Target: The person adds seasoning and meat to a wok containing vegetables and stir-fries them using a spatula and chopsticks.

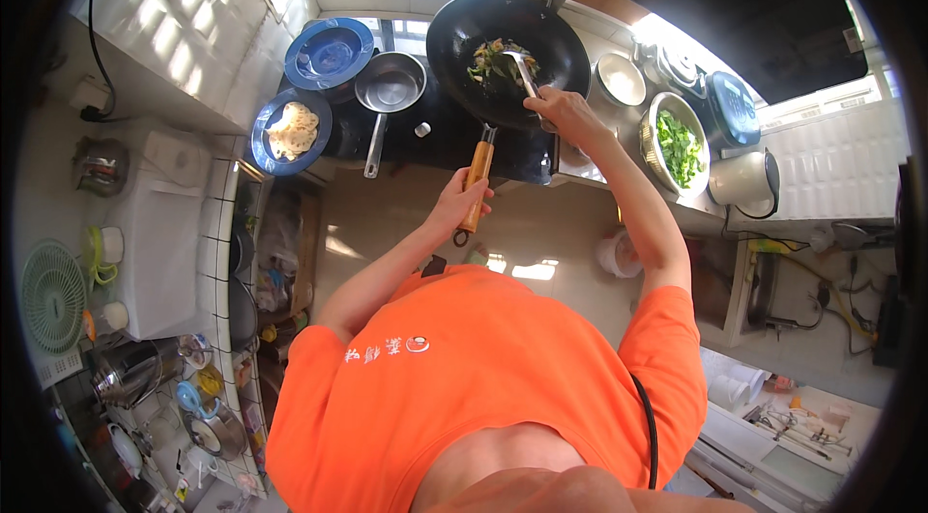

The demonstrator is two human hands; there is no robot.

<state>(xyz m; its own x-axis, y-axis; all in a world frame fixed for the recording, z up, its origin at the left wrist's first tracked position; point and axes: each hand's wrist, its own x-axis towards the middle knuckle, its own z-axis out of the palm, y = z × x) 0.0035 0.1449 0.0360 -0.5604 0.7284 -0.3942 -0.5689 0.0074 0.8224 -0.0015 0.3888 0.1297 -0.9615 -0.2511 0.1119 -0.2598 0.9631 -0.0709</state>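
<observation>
My left hand (461, 202) is closed around the wooden handle (478, 172) of a black wok (449, 41) on the dark stovetop. In my right hand (569, 114) is a metal spatula (525, 74); its blade rests in chopped, mixed food (487, 57) in the wok. Left of the wok stands a small metal saucepan (390, 81). Beside it a blue plate (259, 132) holds pale flatbread (293, 132), and a blue bowl (328, 52) lies behind that plate. A small white object (423, 129) sits on the stovetop's front part.
At the right are a white bowl (620, 79), a colander (650, 143) of leafy greens (678, 148) and an electric kettle (743, 179). A tiled wall (203, 52) bounds the left side. Further left, a shelf holds a fan (54, 295) and pots. A bin (620, 254) is on the floor.
</observation>
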